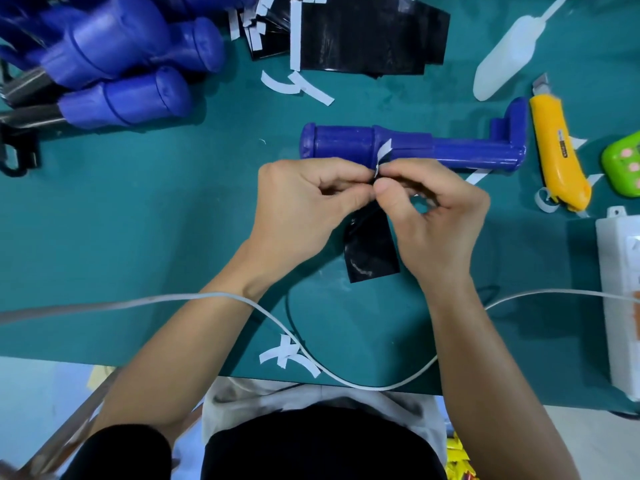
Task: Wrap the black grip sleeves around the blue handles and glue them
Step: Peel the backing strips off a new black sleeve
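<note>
A black grip sleeve point(372, 249) hangs between my two hands over the green table. My left hand point(304, 206) pinches its top edge. My right hand point(433, 213) pinches a white backing strip point(383, 152) that sticks up from that same edge. Just beyond my fingers a blue handle point(408, 147) lies flat on the table, its grip end to the left and its hooked end to the right. A pile of more black sleeves point(367, 32) with white strips lies at the back.
Several blue handles point(114, 64) are heaped at the back left. A white glue bottle point(509, 53), a yellow utility knife point(557, 150) and a green object point(623, 168) lie on the right, with a white power strip point(620, 296) below them. A white cable point(263, 313) crosses my forearms. Peeled white strips point(287, 355) litter the table.
</note>
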`<state>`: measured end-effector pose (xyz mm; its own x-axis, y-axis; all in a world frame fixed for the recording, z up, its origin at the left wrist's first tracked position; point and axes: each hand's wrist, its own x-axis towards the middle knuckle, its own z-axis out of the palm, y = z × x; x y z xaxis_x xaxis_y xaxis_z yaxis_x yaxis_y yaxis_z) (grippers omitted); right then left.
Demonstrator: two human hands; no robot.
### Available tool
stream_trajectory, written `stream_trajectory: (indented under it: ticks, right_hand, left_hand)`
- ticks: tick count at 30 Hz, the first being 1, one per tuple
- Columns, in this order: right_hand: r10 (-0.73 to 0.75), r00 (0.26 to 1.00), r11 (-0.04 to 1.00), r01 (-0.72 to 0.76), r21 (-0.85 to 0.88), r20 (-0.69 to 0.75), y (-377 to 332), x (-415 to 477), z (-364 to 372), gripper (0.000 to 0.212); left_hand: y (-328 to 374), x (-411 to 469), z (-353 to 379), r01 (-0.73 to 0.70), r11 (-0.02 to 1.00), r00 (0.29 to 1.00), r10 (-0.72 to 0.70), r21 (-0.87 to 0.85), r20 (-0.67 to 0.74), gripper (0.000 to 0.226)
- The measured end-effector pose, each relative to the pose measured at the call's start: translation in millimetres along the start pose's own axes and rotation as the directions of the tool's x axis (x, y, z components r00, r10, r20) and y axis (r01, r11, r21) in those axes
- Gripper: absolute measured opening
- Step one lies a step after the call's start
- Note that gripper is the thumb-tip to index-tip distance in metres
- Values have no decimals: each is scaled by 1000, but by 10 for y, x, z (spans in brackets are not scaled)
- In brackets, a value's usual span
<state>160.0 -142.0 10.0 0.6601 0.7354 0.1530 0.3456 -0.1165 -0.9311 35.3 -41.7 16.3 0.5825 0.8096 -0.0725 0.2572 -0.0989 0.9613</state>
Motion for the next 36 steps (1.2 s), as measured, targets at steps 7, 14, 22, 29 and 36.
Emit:
stream_trajectory:
  ticks: [7,14,22,29,36]
  right_hand:
    - [69,997,997,-69,-14,-20,27,2,-5,12]
    - [67,996,998,-66,12,-62,10,1,-1,14]
    - [110,993,993,-107,56,-51,-8,33,-2,24]
    - [46,997,999,-45,21,-63,7,20,14,22]
    - [33,998,999,-32,12,-50,8,7,33,12]
  left_hand:
    - [8,15,-24,-29,997,998,25,74,52,36]
    - [-26,13,3,-5,1000,999,4,29,42,34]
    - [-25,6,25,-52,998,998,50,35,46,45]
    - [-46,0,44,-38,999,998,37,15,54,35]
    - [-26,-11,32,-27,999,996,25,18,80,35]
